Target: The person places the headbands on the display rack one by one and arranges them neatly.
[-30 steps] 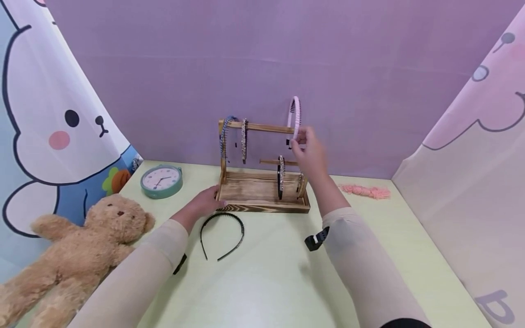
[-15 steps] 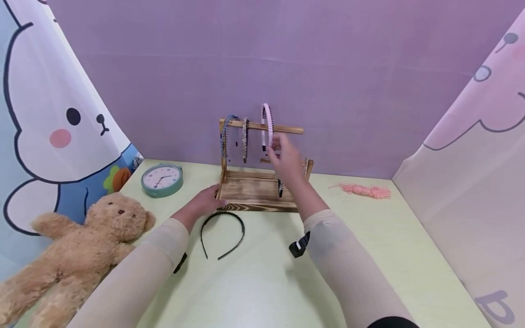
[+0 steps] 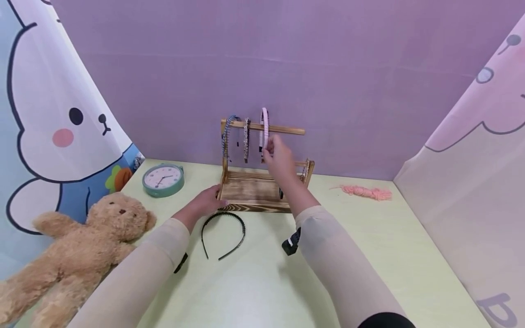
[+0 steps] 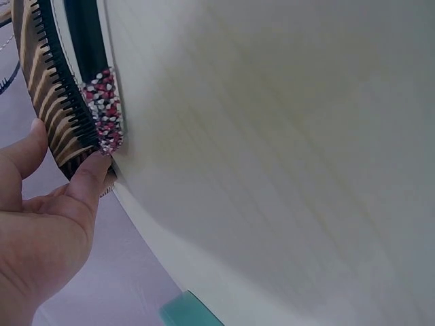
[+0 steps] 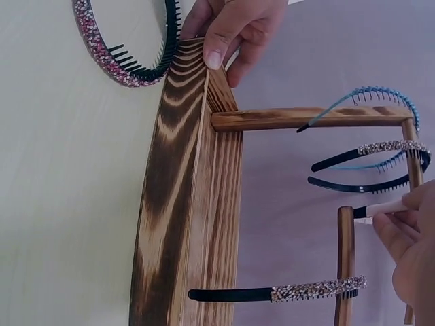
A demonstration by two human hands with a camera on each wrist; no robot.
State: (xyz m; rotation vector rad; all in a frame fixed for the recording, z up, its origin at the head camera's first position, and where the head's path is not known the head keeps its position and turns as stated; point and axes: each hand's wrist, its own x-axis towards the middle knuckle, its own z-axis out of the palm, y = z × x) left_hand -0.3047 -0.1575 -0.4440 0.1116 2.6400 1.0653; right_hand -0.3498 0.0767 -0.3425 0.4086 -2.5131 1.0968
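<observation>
My right hand (image 3: 280, 159) pinches one end of a light pink toothed headband (image 3: 265, 120), which straddles the top bar of a wooden rack (image 3: 250, 189). With thumb and fingers, my left hand (image 3: 202, 205) grips the rack's front left corner. Left of the pink headband, a blue headband (image 3: 225, 136) and a sparkly beaded one (image 3: 246, 141) hang on that bar. Another beaded headband (image 5: 309, 292) sits on the lower bar, mostly hidden by my right arm in the head view. A black toothed headband (image 3: 244, 228) with red and white beads lies before the rack.
A green clock (image 3: 164, 181) lies left of the rack, and a brown teddy bear (image 3: 82, 246) is at the table's left side. Pink yarn (image 3: 365, 192) lies to the right. A purple backdrop (image 3: 348, 91) stands behind the table.
My right hand has carried the pink headband left along the top bar from its right end, then slightly lower. My left hand has stayed at the rack's corner.
</observation>
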